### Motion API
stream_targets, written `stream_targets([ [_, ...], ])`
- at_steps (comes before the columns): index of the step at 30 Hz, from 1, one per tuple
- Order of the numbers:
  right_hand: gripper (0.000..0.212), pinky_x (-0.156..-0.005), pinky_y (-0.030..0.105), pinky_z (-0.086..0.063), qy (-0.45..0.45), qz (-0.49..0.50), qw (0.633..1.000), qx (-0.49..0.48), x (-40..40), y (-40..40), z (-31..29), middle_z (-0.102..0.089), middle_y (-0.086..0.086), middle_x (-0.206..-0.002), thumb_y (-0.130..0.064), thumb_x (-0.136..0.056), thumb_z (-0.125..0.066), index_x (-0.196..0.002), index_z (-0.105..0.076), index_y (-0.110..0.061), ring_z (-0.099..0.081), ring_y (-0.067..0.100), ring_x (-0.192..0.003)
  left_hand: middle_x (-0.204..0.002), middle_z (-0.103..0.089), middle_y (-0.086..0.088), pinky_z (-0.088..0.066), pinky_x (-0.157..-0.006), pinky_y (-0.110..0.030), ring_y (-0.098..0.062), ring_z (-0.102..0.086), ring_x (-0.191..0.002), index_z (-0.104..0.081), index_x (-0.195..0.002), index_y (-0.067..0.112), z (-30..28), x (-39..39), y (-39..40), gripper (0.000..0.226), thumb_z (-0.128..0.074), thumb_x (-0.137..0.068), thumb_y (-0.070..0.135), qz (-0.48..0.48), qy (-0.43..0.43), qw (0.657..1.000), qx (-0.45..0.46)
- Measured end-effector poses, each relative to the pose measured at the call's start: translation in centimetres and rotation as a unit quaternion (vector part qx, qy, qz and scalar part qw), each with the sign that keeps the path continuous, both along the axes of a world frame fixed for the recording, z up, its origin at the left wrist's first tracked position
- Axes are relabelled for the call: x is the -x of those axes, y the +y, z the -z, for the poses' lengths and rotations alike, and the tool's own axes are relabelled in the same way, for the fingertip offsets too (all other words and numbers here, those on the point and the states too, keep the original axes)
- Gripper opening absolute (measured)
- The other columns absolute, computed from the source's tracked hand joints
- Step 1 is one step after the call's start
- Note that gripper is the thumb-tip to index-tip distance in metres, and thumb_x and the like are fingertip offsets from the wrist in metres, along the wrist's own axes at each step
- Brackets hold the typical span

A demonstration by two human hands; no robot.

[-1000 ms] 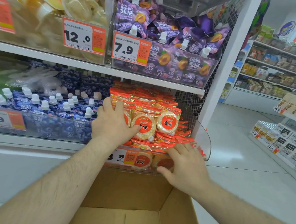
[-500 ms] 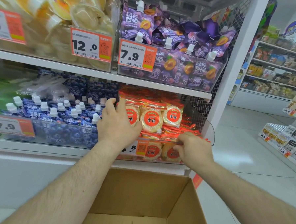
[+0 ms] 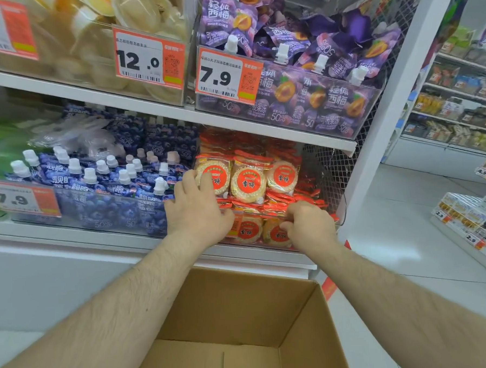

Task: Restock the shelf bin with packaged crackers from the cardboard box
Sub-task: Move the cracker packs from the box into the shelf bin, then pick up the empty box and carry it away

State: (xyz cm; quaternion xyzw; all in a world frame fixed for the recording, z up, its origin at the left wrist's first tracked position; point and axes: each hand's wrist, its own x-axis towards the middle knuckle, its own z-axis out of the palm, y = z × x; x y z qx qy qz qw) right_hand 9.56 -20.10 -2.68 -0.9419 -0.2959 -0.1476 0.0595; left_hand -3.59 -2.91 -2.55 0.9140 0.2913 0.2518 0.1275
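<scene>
A: Head view, the only one. Where are the crackers?

B: The round rice crackers in clear wrappers with red-orange ends (image 3: 247,180) fill the clear plastic shelf bin (image 3: 339,207) at about twelve o'clock from the open brown cardboard box (image 3: 242,305), which sits at six o'clock in the frame. What shows of the box floor is bare.

A: And the hands?

B: The left hand (image 3: 198,211) lies on the leftmost upright packet, fingers spread and fairly straight, pressing rather than gripping. I judge it is steadying the front row so it doesn't tip. The right hand (image 3: 308,225) is at four o'clock from that row, at the bin's front lip, fingers curled in among the flat-lying packets; whether it pinches one, I cannot tell.

A: Orientation?

B: The front three stand on edge, printed faces toward the aisle, long axis running twelve to six. Those beneath lie flat, crimped ends pointing outward.

A: Neighbours?

B: Blue spouted pouches (image 3: 101,185) at nine o'clock.
</scene>
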Motion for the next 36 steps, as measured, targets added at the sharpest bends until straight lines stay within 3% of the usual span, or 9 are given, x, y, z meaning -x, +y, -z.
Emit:
stream_targets([
  [7, 0.018, -0.077, 0.037, -0.051, 0.02, -0.002, 1.0, 0.009, 0.5, -0.2, 0.2, -0.06, 0.001, -0.107, -0.033, -0.092, -0.06, -0.1, -0.063, -0.017, -0.06, 0.026, -0.094, -0.142, -0.026, -0.008, -0.04, -0.099, -0.051, -0.029, -0.034, -0.126, -0.027, -0.138, 0.018, -0.5, 0.7, -0.7, 0.075, -0.056, -0.079, 0.054, -0.004, 0.009, 1.0, -0.028],
  [14, 0.044, -0.084, 0.04, -0.05, 0.037, -0.04, 0.998, -0.013, 4.8, -2.2, -0.9, -0.044, 0.002, -0.134, -0.031, -0.092, -0.056, -0.134, -0.048, -0.021, -0.058, 0.029, -0.11, -0.139, -0.034, -0.004, -0.035, -0.103, -0.051, -0.026, -0.037, -0.127, -0.033, -0.136, 0.023, -1.1, 3.8, -2.4, 0.065, -0.053, -0.081, 0.051, 0.03, 0.061, 0.995, -0.078],
  [18, 0.047, -0.091, 0.039, -0.049, 0.08, -0.086, 0.992, -0.037, 8.9, -4.4, 0.1, -0.043, 0.001, -0.137, -0.028, -0.089, -0.057, -0.134, -0.048, -0.023, -0.055, 0.029, -0.116, -0.134, -0.044, -0.002, -0.038, -0.101, -0.047, -0.025, -0.043, -0.124, -0.037, -0.135, 0.024, -0.7, 6.8, -4.5, 0.058, -0.052, -0.083, 0.046, 0.055, 0.102, 0.991, -0.064],
  [25, 0.053, -0.095, 0.036, -0.046, 0.127, -0.147, 0.981, 0.015, 15.8, -7.6, 3.1, -0.046, 0.004, -0.137, -0.031, -0.089, -0.058, -0.139, -0.045, -0.02, -0.051, 0.027, -0.123, -0.131, -0.052, 0.002, -0.042, -0.097, -0.041, -0.022, -0.05, -0.122, -0.047, -0.131, 0.027, 1.8, 12.9, -9.7, 0.051, -0.054, -0.082, 0.04, 0.139, 0.177, 0.974, -0.034],
  [36, 0.054, -0.087, 0.037, -0.051, 0.171, -0.22, 0.958, 0.07, 19.7, -8.4, 10.1, -0.044, 0.003, -0.136, -0.03, -0.091, -0.055, -0.142, -0.04, -0.023, -0.058, 0.028, -0.108, -0.129, -0.053, 0.004, -0.042, -0.093, -0.04, -0.02, -0.052, -0.116, -0.048, -0.132, 0.029, 7.8, 18.2, -10.7, 0.047, -0.05, -0.086, 0.039, 0.152, 0.278, 0.949, -0.013],
])
